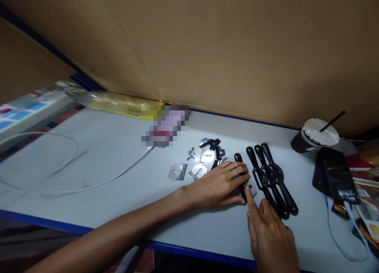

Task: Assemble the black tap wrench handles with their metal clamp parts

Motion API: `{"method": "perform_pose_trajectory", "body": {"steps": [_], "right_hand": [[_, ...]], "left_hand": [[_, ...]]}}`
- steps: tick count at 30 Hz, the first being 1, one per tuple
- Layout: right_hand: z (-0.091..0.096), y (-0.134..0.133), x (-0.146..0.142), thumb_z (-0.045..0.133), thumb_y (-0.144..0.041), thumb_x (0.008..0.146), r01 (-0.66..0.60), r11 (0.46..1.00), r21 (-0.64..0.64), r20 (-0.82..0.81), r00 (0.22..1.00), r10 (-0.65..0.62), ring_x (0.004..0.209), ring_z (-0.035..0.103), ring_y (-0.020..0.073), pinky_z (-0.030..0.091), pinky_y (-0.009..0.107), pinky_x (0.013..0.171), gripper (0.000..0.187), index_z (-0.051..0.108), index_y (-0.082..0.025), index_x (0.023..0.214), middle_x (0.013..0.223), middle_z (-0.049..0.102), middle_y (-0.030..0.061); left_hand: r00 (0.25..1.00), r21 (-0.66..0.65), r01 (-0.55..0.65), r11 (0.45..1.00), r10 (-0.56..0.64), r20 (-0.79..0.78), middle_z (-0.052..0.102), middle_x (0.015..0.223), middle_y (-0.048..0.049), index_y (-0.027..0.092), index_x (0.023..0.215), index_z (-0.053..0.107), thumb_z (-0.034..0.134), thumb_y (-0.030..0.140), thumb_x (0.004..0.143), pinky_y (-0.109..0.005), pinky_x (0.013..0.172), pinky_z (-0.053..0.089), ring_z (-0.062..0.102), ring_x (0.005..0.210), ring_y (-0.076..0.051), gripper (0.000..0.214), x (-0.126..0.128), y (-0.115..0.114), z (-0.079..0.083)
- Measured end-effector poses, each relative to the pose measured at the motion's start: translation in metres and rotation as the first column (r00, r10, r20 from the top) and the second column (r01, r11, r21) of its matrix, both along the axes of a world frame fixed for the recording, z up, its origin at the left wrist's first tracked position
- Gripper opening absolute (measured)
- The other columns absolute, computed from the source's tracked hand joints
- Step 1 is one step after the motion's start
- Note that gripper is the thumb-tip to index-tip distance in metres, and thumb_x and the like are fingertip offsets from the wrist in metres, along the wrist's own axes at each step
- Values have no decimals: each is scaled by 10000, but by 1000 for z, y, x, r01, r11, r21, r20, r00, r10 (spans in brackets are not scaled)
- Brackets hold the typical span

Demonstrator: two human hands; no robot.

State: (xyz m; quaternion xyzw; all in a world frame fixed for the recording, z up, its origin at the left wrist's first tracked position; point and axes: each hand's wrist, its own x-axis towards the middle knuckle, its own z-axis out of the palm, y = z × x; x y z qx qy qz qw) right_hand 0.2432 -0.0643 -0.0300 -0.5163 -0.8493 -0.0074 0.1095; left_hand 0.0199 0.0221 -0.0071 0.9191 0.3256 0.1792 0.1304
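Palm down, my left hand [223, 182] is closed over a black spokeshave [238, 158] lying on the table, and hides much of its body. A flat silver blade [253, 187] sits at the middle of this spokeshave. My right hand [272, 237] touches the blade with its outstretched index fingertip; its other fingers are partly curled and grip nothing visible. Just to the right, several black spokeshaves [271, 174] lie side by side. Left of my left hand are loose silver blades [177, 172], black cap pieces [211, 144] and small silver thumbscrews [190, 153].
A lidded cup with a straw [316, 135] stands at the back right, near dark phones [337, 174] with a cable. A pixelated purple object [168, 125] lies at the back, joined to a white cable [118, 177]. Cardboard [207, 48] walls the table's rear.
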Motion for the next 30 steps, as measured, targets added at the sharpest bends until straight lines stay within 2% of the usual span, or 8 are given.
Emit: {"method": "perform_pose_trajectory", "body": {"steps": [11, 17, 19, 21, 23, 25, 27, 30], "right_hand": [[-2, -2, -11, 438, -174, 964, 36, 999, 37, -29, 999, -35, 739, 681, 233, 457, 268, 445, 686, 300, -281, 1627, 979, 684, 113], [31, -2, 7, 475, -261, 1016, 35, 998, 60, -215, 976, -22, 767, 682, 175, 515, 239, 605, 575, 391, -249, 1584, 893, 697, 53], [46, 3, 32, 461, -287, 1032, 303, 946, 115, -328, 910, -252, 805, 682, 174, 539, 260, 725, 495, 478, -221, 1522, 924, 715, 63], [57, 14, 61, 458, -408, 1030, 611, 775, 159, -356, 768, -533, 837, 684, 211, 544, 306, 746, 484, 550, -190, 1453, 984, 728, 93], [65, 32, 86, 423, -573, 997, 763, 618, 186, -239, 646, -725, 1014, 676, 335, 542, 446, 855, 682, 492, -108, 1491, 1130, 716, 187], [70, 55, 102, 353, -615, 993, 801, 582, 140, -39, 592, -805, 1174, 620, 425, 511, 535, 918, 807, 373, -29, 1548, 1281, 647, 283], [71, 76, 111, 331, -626, 992, 794, 605, 65, 112, 597, -795, 1162, 634, 432, 515, 528, 907, 849, 317, 11, 1552, 1299, 627, 312], [71, 95, 123, 309, -657, 986, 778, 628, -14, 233, 614, -754, 1048, 684, 438, 535, 524, 829, 810, 432, -20, 1471, 1171, 682, 298]], "left_hand": [[1000, 7, -19, 1000, 19, -22, 608, 1367, -154, 166, 1395, 526, 585, 522, 983, -507, 1071, 508, 533, 1344, -315, 548, -1, -3, -2], [1000, 109, -21, 994, 22, -1, 597, 1425, -133, 211, 1480, 465, 545, 481, 1013, -475, 1088, 521, 542, 1355, -280, 545, -6, -3, -16], [999, 122, -32, 992, 33, -10, 595, 1440, -118, 231, 1499, 451, 555, 517, 1001, -467, 1080, 530, 553, 1346, -280, 584, -7, -3, -18], [999, 131, -33, 991, 35, -13, 595, 1449, -108, 245, 1505, 453, 546, 537, 1000, -459, 1082, 528, 556, 1345, -279, 591, -8, -4, -18], [999, 150, -30, 988, 31, -9, 596, 1448, -109, 241, 1506, 455, 532, 550, 1002, -452, 1087, 521, 549, 1352, -279, 596, -8, -4, -18], [999, 166, -33, 985, 34, 1, 596, 1444, -116, 227, 1509, 450, 533, 563, 999, -449, 1085, 517, 538, 1360, -281, 617, -8, -4, -17], [999, 168, -52, 984, 52, 4, 595, 1440, -123, 215, 1511, 441, 546, 563, 993, -453, 1084, 509, 523, 1370, -285, 633, -7, -4, -14], [998, 158, -58, 986, 62, -19, 597, 1425, -138, 187, 1487, 456, 576, 545, 984, -467, 1092, 484, 504, 1383, -297, 628, -3, -8, -3]]}}
